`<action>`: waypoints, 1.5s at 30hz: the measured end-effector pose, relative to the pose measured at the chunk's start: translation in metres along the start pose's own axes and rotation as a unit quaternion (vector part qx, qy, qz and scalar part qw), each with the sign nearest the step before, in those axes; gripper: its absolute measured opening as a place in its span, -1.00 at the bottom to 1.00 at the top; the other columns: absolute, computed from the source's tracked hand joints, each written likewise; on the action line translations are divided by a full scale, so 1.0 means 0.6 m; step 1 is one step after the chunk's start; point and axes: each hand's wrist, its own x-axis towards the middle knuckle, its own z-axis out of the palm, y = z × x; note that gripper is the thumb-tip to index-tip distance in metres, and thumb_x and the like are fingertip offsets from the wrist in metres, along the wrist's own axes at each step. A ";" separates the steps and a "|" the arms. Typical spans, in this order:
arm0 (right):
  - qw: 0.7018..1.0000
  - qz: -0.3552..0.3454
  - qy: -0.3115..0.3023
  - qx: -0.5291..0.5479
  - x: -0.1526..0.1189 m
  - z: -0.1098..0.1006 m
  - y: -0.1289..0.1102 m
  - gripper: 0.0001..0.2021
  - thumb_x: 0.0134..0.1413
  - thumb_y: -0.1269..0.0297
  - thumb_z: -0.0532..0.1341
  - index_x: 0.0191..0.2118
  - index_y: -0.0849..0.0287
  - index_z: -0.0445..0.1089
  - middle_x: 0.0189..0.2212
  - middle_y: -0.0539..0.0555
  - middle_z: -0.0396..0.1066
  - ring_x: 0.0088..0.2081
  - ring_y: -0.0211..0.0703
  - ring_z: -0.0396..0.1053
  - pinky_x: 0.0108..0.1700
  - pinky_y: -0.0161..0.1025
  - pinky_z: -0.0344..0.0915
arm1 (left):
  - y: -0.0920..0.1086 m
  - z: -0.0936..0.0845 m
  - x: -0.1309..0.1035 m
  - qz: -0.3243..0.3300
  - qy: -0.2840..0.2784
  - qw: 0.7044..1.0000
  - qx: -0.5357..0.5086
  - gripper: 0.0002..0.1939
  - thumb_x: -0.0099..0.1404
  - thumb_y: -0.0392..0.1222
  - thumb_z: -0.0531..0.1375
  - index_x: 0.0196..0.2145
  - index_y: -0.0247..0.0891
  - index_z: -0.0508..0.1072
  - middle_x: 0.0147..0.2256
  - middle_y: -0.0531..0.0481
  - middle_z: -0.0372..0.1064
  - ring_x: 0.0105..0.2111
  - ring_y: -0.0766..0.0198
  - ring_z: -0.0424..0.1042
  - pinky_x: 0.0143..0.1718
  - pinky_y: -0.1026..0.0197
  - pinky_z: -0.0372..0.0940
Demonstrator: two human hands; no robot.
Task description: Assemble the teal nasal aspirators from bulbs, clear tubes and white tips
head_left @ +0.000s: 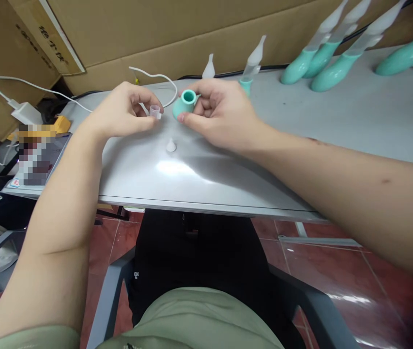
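My right hand (221, 106) is closed around a turquoise rubber bulb (181, 107), whose round open mouth tilts up toward me. To its left, my left hand (137, 109) pinches a small clear plastic tube piece (155, 111) between thumb and fingers. The two pieces are apart, with a short gap between them. On the grey table (137, 179), just below that gap, stands a small white cone-shaped tip (171, 145). Behind my right hand a white pointed nozzle (209, 67) sticks up; its lower part is hidden.
Several turquoise bulbs with clear tubes and white nozzles (337, 70) lie at the back right, another bulb (407, 52) beyond them. One such nasal aspirator (252, 63) stands nearer. Cardboard (148, 34) borders the back. A white charger (26, 114), cables and a blurred device (41, 155) are left.
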 end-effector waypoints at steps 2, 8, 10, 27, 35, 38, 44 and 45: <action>0.999 0.041 -0.025 -0.009 0.008 0.007 0.013 -0.70 0.54 0.44 0.59 -0.14 0.03 0.48 -0.49 -0.11 0.41 -0.45 -0.24 0.33 -0.33 -0.17 0.29 | 0.003 -0.005 -0.005 -0.008 0.002 1.000 -0.006 -0.63 0.28 0.10 0.64 -0.16 -0.19 0.75 -0.18 -0.03 0.75 -0.29 0.29 0.41 -0.18 0.07 0.31; 0.990 0.099 -0.096 0.030 0.020 0.014 0.029 -0.79 0.62 0.28 0.63 -0.05 0.04 0.61 -0.36 -0.03 0.69 -0.50 -0.18 0.49 -0.52 -0.19 0.27 | 0.003 -0.015 -0.013 -0.020 -0.075 0.996 -0.048 -0.46 0.21 0.19 0.78 -0.09 -0.19 0.78 -0.15 -0.04 0.80 -0.22 0.18 0.60 -0.09 0.02 0.56; 0.987 0.121 -0.097 0.052 0.022 0.012 0.028 -0.79 0.61 0.25 0.65 0.00 0.05 0.62 -0.33 0.00 0.73 -0.49 -0.18 0.51 -0.56 -0.21 0.24 | 0.000 -0.014 -0.013 -0.015 -0.093 0.994 -0.061 -0.43 0.22 0.19 0.81 -0.04 -0.20 0.80 -0.08 -0.06 0.85 -0.16 0.16 0.67 0.02 -0.01 0.65; 0.978 0.203 -0.036 0.038 0.001 0.011 -0.028 -0.68 0.54 0.57 0.53 0.18 0.08 0.55 -0.44 -0.10 0.62 -0.50 -0.20 0.49 -0.53 -0.28 0.25 | -0.047 0.007 0.012 0.036 -0.075 0.991 -0.101 -0.47 0.25 0.14 0.86 -0.06 -0.28 0.90 -0.15 -0.13 0.89 -0.24 0.12 0.80 -0.17 0.15 0.71; 0.995 0.081 -0.036 0.051 -0.004 0.014 -0.007 -0.71 0.51 0.47 0.61 -0.25 0.07 0.60 -0.42 0.00 0.56 -0.39 -0.19 0.51 -0.47 -0.28 0.34 | -0.040 0.018 0.013 0.040 -0.055 0.989 -0.129 -0.45 0.27 0.22 0.87 -0.09 -0.23 0.88 -0.15 -0.11 0.89 -0.16 0.07 0.87 -0.08 0.09 0.78; 0.995 0.074 -0.023 0.068 -0.005 0.014 -0.002 -0.70 0.45 0.36 0.68 -0.26 0.05 0.61 -0.38 0.03 0.58 -0.36 -0.14 0.52 -0.43 -0.20 0.42 | -0.030 0.024 0.011 0.049 -0.054 0.986 -0.153 -0.41 0.29 0.28 0.85 -0.08 -0.24 0.87 -0.17 -0.10 0.88 -0.18 0.07 0.88 -0.05 0.05 0.83; 0.996 0.032 0.004 0.077 -0.008 0.013 0.004 -0.68 0.35 0.18 0.75 -0.24 0.00 0.62 -0.33 0.03 0.58 -0.34 -0.12 0.44 -0.41 -0.12 0.36 | -0.025 0.032 0.013 0.060 -0.033 0.984 -0.163 -0.56 0.33 0.19 0.85 -0.14 -0.16 0.92 -0.23 -0.07 0.88 -0.23 0.09 0.92 -0.17 0.17 0.79; 0.996 0.034 0.001 0.078 -0.008 0.013 0.005 -0.67 0.36 0.17 0.75 -0.24 0.01 0.61 -0.35 0.02 0.56 -0.34 -0.13 0.43 -0.41 -0.12 0.34 | -0.028 0.033 0.014 0.061 -0.036 0.984 -0.162 -0.59 0.35 0.18 0.84 -0.15 -0.16 0.91 -0.23 -0.08 0.88 -0.24 0.09 0.92 -0.19 0.18 0.78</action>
